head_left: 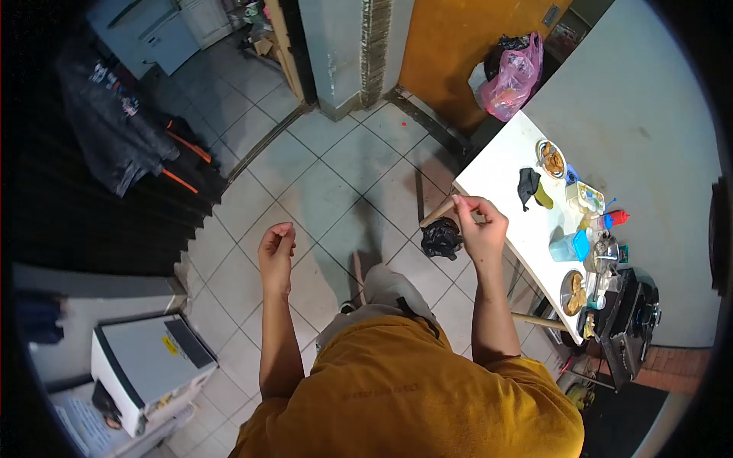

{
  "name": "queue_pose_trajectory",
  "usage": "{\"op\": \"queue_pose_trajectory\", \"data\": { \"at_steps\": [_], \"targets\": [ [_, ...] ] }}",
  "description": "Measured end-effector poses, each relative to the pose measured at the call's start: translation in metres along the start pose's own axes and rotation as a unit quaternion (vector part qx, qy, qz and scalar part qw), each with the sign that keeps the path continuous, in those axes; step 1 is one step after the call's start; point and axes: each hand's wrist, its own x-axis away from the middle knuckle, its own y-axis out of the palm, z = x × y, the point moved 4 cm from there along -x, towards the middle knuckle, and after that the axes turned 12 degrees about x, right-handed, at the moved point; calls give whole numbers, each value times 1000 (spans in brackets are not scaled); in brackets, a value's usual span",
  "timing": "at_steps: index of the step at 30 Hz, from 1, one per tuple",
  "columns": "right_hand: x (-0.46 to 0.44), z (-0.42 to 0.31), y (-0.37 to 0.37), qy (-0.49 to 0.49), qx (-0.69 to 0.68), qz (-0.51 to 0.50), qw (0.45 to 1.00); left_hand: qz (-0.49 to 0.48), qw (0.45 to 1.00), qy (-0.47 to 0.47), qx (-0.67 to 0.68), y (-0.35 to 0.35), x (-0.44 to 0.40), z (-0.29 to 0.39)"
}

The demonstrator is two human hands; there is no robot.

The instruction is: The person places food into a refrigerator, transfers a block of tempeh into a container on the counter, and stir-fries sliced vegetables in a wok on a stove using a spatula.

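My left hand [276,248] is raised over the tiled floor to the left of my body. Its fingers curl together with the thumb; whatever they may hold is too small to make out. On the other side, my right hand [482,227] is up by the near-left edge of the white table [500,164], thumb and fingertips pinched. No object can be made out in that pinch. A wooden table leg [437,214] appears just beyond the right fingertips, and a black plastic bag [441,238] lies on the floor below.
The table holds a plate of food [550,159], a black cloth-like item [528,185], a blue-lidded container [571,246] and a second food plate [573,293]. A pink bag [519,80] hangs by the orange door [450,53]. A white appliance [153,359] stands lower left.
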Motion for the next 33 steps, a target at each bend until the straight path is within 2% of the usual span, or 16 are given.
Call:
{"op": "queue_pose_trajectory", "data": {
  "at_steps": [4, 9, 11, 12, 15, 20, 26, 28, 33],
  "targets": [
    [-66, 24, 41, 61, 35, 24, 997, -52, 998, -11, -15, 46, -109, -1],
    [-194, 52, 104, 46, 42, 60, 996, -79, 997, -19, -6, 129, -251, -10],
    [-252, 70, 138, 72, -20, 64, 995, -100, 994, -31, -44, 167, -309, -14],
    [-281, 71, 149, 31, 8, 66, 997, -105, 993, -28, -43, 188, -339, -14],
    [-355, 77, 165, 51, -1, 83, 995, -140, 989, -38, -36, 249, -414, -10],
    [-443, 92, 157, 66, 30, 138, 988, -200, 977, -47, -52, 349, -509, 6],
    [-522, 119, 129, 145, 99, 242, 954, -325, 941, -56, -72, 485, -615, -2],
    [-540, 137, 117, 156, 161, 288, 931, -388, 918, -56, -67, 545, -645, -7],
    [-559, 148, 96, 284, 190, 419, 841, -544, 826, -88, -114, 708, -684, -11]
  ]
}}
